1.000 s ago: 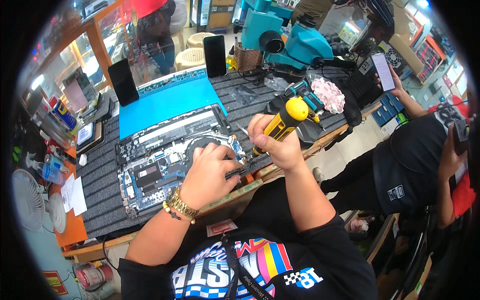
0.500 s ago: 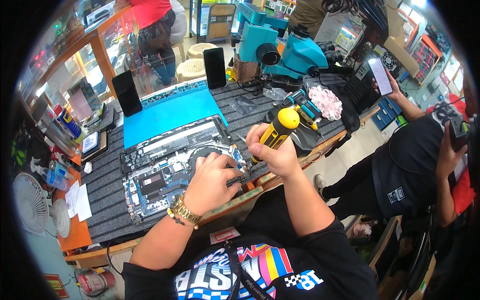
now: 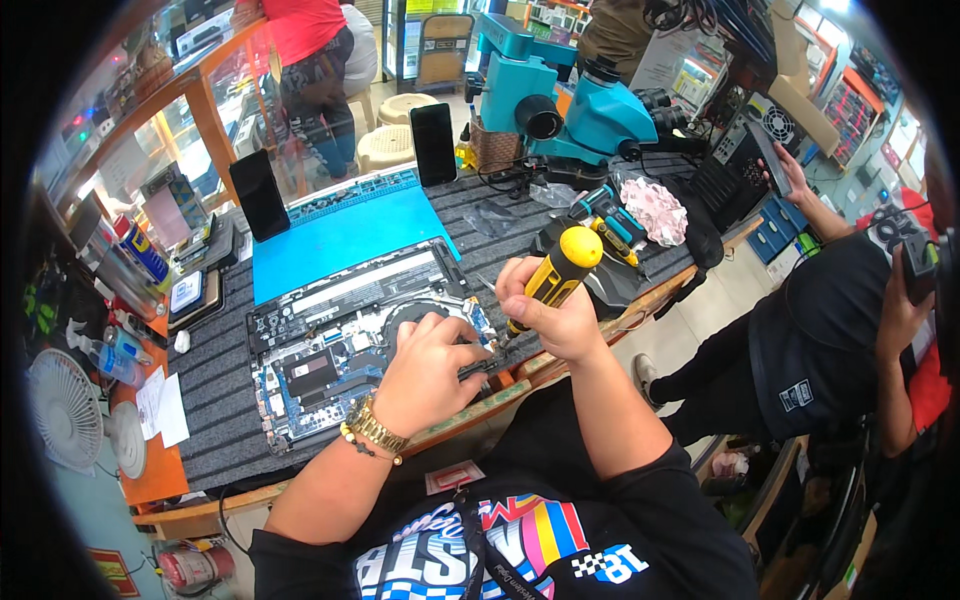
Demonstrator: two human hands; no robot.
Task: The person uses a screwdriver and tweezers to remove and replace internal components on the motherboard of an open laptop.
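Observation:
An opened laptop base [image 3: 335,371], with a long dark battery along its far side and a blue circuit board, lies on the ribbed grey mat. My left hand [image 3: 432,362] rests over its near right part, fingers bent and pressed together around a small dark part at the edge that I cannot make out. In my right hand [image 3: 560,318] is a yellow and black screwdriver [image 3: 562,268], its handle end up and its lower end tilted down toward the laptop's right corner. A thin metal point also sticks out left of that hand; what it belongs to is hidden.
Behind the laptop lies a blue work mat [image 3: 350,240] with two dark phones [image 3: 258,195] propped at its far corners. A teal microscope [image 3: 570,100], a cordless drill [image 3: 612,222] and a crumpled pink cloth [image 3: 652,210] are at right. A person [image 3: 815,330] stands on the right.
Both hands keep nearly the same pose at the laptop. The whole view has shifted slightly. The person on the right has turned the phone they hold edge-on.

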